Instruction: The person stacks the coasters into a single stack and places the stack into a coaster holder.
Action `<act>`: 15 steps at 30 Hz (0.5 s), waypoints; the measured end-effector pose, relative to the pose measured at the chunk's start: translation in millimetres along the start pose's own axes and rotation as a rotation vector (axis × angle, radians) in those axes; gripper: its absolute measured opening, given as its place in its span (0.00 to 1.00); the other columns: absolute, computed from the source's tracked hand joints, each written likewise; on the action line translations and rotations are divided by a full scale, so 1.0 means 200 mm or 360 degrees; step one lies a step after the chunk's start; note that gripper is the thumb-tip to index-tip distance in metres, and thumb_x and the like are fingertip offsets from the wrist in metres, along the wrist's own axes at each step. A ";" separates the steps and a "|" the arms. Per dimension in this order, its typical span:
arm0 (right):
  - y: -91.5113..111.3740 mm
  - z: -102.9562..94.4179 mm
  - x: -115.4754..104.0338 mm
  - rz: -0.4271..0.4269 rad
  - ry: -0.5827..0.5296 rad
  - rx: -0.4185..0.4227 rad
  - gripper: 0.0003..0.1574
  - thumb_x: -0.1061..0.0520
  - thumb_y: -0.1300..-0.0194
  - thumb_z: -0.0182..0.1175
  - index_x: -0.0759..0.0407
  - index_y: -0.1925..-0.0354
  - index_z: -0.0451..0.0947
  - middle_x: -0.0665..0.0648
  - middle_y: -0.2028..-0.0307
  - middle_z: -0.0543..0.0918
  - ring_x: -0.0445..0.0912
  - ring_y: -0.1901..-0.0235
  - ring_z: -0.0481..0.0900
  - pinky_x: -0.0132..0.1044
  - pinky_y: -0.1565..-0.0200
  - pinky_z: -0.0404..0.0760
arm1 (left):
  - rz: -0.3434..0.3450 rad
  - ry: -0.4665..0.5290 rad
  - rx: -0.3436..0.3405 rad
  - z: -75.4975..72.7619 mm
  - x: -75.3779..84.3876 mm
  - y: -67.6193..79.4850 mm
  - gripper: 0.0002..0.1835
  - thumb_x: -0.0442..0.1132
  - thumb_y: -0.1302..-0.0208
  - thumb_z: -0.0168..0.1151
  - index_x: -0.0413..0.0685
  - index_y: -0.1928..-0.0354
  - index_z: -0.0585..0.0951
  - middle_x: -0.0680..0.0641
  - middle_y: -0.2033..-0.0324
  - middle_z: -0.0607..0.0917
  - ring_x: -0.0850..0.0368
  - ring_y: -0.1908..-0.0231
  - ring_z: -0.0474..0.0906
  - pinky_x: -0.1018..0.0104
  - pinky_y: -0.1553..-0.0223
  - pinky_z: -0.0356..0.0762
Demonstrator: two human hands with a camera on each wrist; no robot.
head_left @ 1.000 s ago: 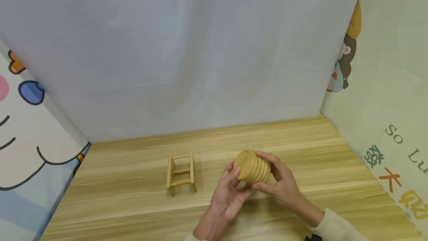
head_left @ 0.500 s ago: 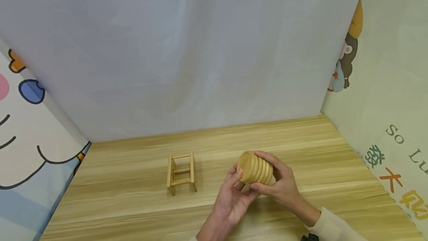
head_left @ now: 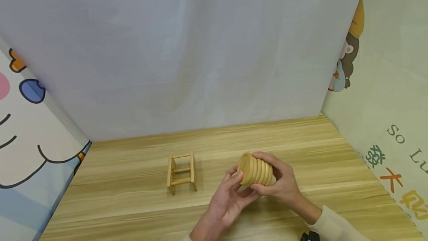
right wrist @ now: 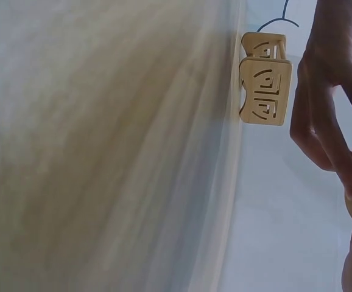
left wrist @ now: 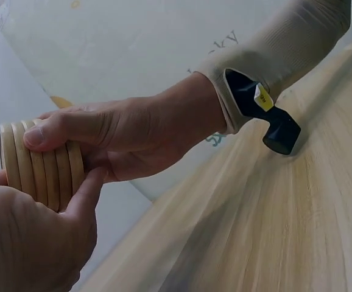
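A stack of several round wooden coasters (head_left: 256, 170) is held on its side above the table, its recessed end face turned to the left. My left hand (head_left: 229, 199) holds it from below and the left, thumb against the front coaster. From the right, my right hand (head_left: 283, 179) grips the far end between thumb and fingers. The left wrist view shows the edges of the coasters (left wrist: 42, 170) lined up side by side, with the right thumb across them. To the left stands a small wooden coaster rack (head_left: 192, 170); its cut-out side panel (right wrist: 266, 91) shows in the right wrist view.
The wood-grain table (head_left: 133, 200) ends at a pale curtain (head_left: 200, 66) behind. Printed panels (head_left: 384, 103) border both sides. A dark strap-mounted device (left wrist: 279, 131) sits at the right wrist, by the cream sleeve.
Both hands have shifted the coaster stack slightly right and nearer to me, turning its end face a little more to the left. The rack has stayed put.
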State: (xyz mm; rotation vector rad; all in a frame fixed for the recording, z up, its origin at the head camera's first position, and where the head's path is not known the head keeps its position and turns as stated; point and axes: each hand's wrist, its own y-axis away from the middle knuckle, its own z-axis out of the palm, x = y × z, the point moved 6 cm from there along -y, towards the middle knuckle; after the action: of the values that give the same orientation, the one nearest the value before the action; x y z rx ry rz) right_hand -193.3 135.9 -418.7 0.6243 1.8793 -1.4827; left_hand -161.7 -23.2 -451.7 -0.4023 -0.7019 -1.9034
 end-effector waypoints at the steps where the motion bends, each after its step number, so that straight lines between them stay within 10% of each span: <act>1: 0.00 0.00 0.00 0.0002 -0.0006 -0.0006 0.50 0.79 0.56 0.80 0.74 0.32 0.78 0.52 0.35 0.87 0.42 0.39 0.85 0.33 0.37 0.84 | -0.0002 -0.0022 -0.0006 0.00 0.01 0.00 0.16 0.39 0.18 0.64 0.52 0.37 0.71 0.42 0.39 0.82 0.43 0.41 0.86 0.37 0.33 0.81; 15: -0.03 0.07 0.01 0.0016 -0.0077 -0.0048 0.50 0.79 0.56 0.79 0.71 0.32 0.79 0.52 0.36 0.88 0.43 0.43 0.86 0.34 0.42 0.87 | 0.0040 -0.0386 -0.0018 -0.05 0.11 0.03 0.21 0.41 0.18 0.64 0.50 0.34 0.67 0.41 0.41 0.85 0.48 0.45 0.90 0.37 0.37 0.85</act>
State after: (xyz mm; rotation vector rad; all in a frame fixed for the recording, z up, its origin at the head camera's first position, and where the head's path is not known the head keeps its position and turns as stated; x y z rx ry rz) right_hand -196.9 121.1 -418.9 0.5779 1.8555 -1.4475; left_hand -165.9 -47.3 -445.6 -0.6540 -0.8405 -1.8532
